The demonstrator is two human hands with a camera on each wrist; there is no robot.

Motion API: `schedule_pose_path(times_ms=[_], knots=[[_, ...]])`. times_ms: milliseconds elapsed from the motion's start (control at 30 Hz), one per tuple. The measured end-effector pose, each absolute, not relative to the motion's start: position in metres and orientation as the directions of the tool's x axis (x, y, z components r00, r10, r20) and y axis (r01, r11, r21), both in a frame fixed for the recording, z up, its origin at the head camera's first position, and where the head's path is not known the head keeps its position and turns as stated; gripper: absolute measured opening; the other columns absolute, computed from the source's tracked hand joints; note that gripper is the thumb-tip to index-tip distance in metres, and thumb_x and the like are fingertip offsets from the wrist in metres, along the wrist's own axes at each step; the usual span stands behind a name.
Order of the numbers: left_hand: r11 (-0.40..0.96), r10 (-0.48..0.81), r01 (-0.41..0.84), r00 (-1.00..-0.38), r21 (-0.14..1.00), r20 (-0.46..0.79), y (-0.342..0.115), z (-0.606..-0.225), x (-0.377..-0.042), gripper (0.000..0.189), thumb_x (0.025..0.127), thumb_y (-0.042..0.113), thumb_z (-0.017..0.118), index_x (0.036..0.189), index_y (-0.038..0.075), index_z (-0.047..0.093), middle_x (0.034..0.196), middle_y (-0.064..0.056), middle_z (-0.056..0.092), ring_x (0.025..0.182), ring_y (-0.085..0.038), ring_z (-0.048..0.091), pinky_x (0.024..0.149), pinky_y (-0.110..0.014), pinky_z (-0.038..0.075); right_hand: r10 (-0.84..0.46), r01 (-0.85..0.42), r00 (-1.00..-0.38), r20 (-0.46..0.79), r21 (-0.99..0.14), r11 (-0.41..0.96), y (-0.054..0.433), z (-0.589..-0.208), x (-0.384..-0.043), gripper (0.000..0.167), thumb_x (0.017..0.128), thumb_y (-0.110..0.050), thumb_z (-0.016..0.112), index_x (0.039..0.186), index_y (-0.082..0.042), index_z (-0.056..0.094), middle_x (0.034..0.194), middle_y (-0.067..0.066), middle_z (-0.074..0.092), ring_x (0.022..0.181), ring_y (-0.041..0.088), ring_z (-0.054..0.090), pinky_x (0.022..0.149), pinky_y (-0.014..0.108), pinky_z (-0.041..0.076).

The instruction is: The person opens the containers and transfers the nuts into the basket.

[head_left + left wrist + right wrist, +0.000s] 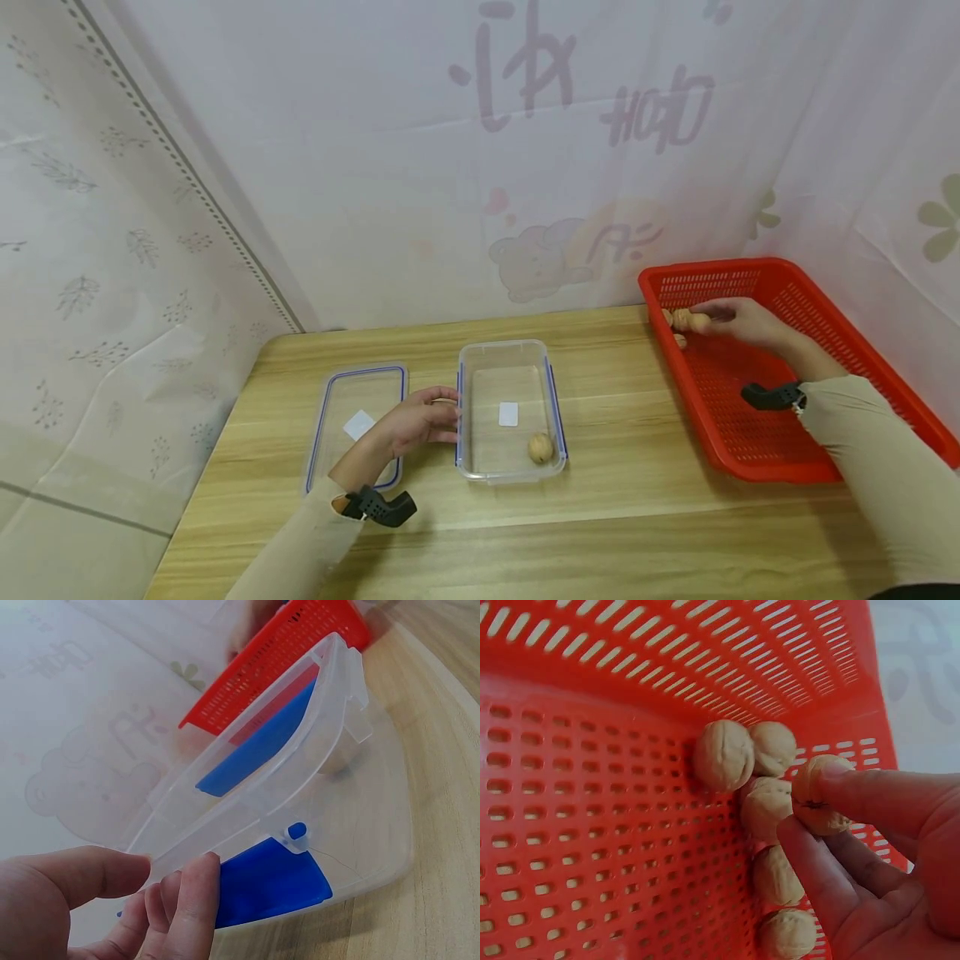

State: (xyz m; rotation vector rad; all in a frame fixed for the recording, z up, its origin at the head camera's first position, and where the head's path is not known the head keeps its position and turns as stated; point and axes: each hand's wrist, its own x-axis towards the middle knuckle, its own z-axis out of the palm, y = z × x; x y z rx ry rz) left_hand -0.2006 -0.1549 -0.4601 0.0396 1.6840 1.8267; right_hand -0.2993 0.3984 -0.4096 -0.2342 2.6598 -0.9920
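Observation:
My right hand (750, 323) is inside the red basket (750, 400), pinching a walnut (821, 795) between thumb and fingers. Several more walnuts (772, 874) lie along the basket's side, right beside that hand. On the table, a clear plastic box (487, 375) with blue side clips has one walnut (540, 448) in its near right corner. My left hand (423, 419) is at the box's left side; in the left wrist view its fingertips (199, 874) touch the wall by the blue clip (270, 885), thumb held near the rim.
The box's clear lid (337, 400), with a blue seal, lies flat on the wooden table (615, 533) left of the box, partly behind my left hand. A white label (508, 414) shows in the box. Behind the table hangs a printed curtain (375, 183).

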Motion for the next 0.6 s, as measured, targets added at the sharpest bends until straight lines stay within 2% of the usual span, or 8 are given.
schedule_pose_path(times_ms=[233,367,467,533,600], knots=[[0.032,0.462,-0.436,-0.791,0.899,-0.401,-0.154,-0.460,-0.201,0.043,0.100,-0.001,0.053,0.138,-0.012,0.037,0.094,-0.006,0.058,0.086,-0.014,0.061,0.081,-0.031,0.064,-0.270,-0.085,-0.940,-0.209,-0.623,0.778,0.404,-0.425,-0.304,0.048,0.099,-0.018,0.068,0.136,0.010,0.056,0.140,0.036,0.050,0.128,0.050,0.047,0.106,0.067,0.042],[0.031,0.464,-0.435,-0.791,0.900,-0.399,-0.153,-0.460,-0.201,0.042,0.100,-0.002,0.053,0.137,-0.012,0.037,0.094,-0.006,0.058,0.086,-0.014,0.061,0.081,-0.030,0.064,-0.287,-0.123,-0.941,-0.180,-0.610,0.783,0.407,-0.432,-0.306,0.043,0.097,-0.013,0.071,0.131,0.011,0.059,0.137,0.036,0.052,0.127,0.051,0.046,0.105,0.066,0.042],[0.028,0.463,-0.437,-0.791,0.899,-0.399,-0.153,-0.459,-0.201,0.043,0.099,-0.002,0.053,0.137,-0.012,0.037,0.093,-0.006,0.058,0.085,-0.014,0.060,0.080,-0.030,0.064,-0.316,-0.157,-0.936,-0.153,-0.622,0.767,0.407,-0.435,-0.308,0.037,0.096,-0.009,0.071,0.126,0.011,0.063,0.130,0.032,0.059,0.116,0.041,0.051,0.097,0.050,0.048],[0.026,0.463,-0.440,-0.790,0.897,-0.401,-0.153,-0.458,-0.201,0.043,0.099,-0.002,0.053,0.137,-0.012,0.036,0.093,-0.006,0.058,0.085,-0.014,0.060,0.080,-0.030,0.064,-0.340,-0.189,-0.931,-0.131,-0.624,0.758,0.406,-0.436,-0.308,0.035,0.094,-0.006,0.073,0.123,0.011,0.066,0.124,0.028,0.062,0.107,0.034,0.052,0.088,0.036,0.048],[0.024,0.464,-0.442,-0.789,0.897,-0.402,-0.153,-0.458,-0.201,0.044,0.099,-0.001,0.054,0.138,-0.012,0.036,0.093,-0.006,0.058,0.085,-0.014,0.061,0.080,-0.030,0.064,-0.351,-0.204,-0.928,-0.125,-0.619,0.759,0.405,-0.437,-0.307,0.035,0.093,-0.006,0.074,0.121,0.012,0.066,0.121,0.026,0.063,0.103,0.030,0.051,0.082,0.027,0.045]])
